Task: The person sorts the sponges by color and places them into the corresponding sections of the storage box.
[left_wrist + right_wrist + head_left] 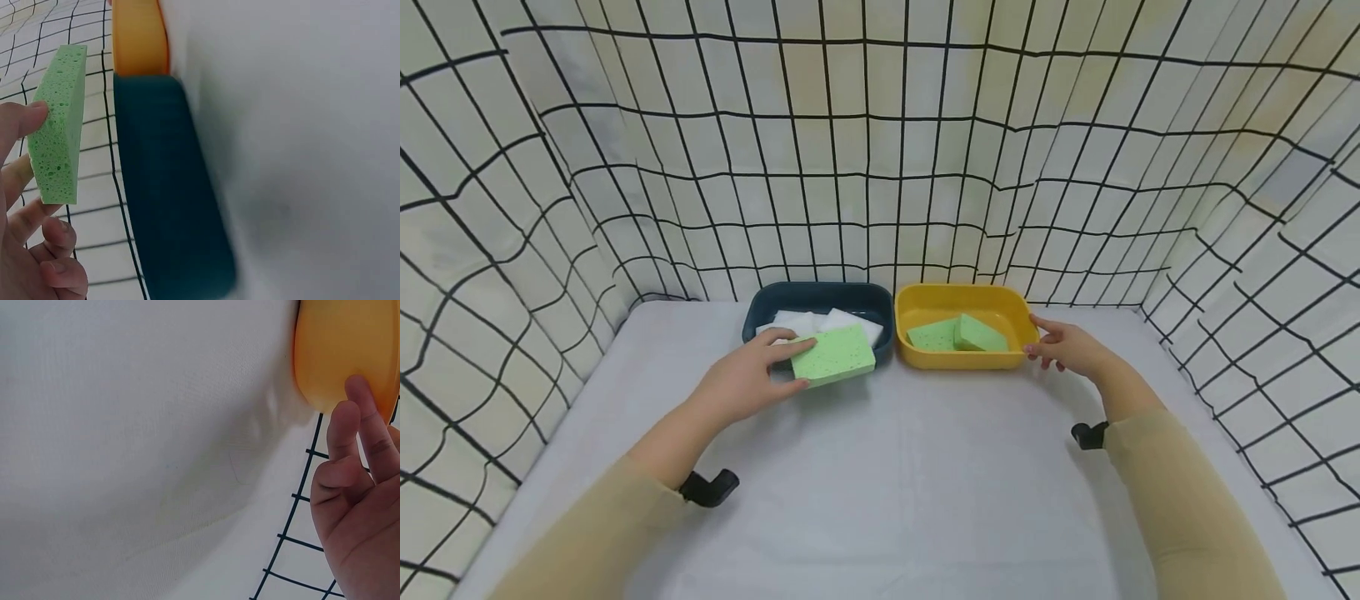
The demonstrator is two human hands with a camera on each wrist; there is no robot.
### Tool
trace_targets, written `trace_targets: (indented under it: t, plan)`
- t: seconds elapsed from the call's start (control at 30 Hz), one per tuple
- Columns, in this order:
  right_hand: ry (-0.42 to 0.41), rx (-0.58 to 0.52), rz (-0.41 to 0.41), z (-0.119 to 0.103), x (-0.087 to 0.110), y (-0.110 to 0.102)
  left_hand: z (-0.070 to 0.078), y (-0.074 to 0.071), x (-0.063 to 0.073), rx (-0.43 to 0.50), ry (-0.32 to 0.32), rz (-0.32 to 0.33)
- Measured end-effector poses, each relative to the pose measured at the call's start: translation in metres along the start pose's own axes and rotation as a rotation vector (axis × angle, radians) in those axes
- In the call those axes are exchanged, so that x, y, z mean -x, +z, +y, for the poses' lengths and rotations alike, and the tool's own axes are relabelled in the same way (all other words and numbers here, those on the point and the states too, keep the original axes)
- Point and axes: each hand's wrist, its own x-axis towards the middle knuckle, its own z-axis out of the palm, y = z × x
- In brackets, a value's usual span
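My left hand (748,379) pinches a light green sponge (835,354), thumb on one side and fingers on the other. It is held slightly tilted, in front of and above a dark blue tray (823,292) with white sponge-like blocks (850,325) inside. In the left wrist view the porous green sponge (59,125) shows from its edge, clear of the tray's wall. Fingertips of my right hand (1075,346) touch the right end of a yellow tray (962,360). Two green sponges (981,335) lie in that tray. The right wrist view shows fairly straight fingers against its outer wall.
Both trays stand side by side on a white cloth-covered table (895,475). Black wire grid panels (880,175) rise behind them and along both sides. A small black wrist mount (709,488) juts out beside each sleeve.
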Motion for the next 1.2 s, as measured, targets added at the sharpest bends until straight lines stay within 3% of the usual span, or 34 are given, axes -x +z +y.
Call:
trace_targets:
  t: [0.33,0.6,0.77,1.2]
  plan:
    - [-0.012,-0.004,0.0,-0.003,0.001,0.0,0.045,0.001,-0.068,0.028,0.031,-0.046]
    - [-0.012,-0.011,-0.002,-0.003,0.002,-0.001,0.065,0.01,-0.115,0.045,0.057,-0.084]
    - [-0.004,-0.017,0.0,-0.004,0.003,0.0,0.068,0.02,-0.13,0.048,0.053,-0.111]
    - [-0.011,-0.01,-0.001,-0.004,0.002,0.0,0.074,0.033,-0.152,-0.017,0.064,-0.161]
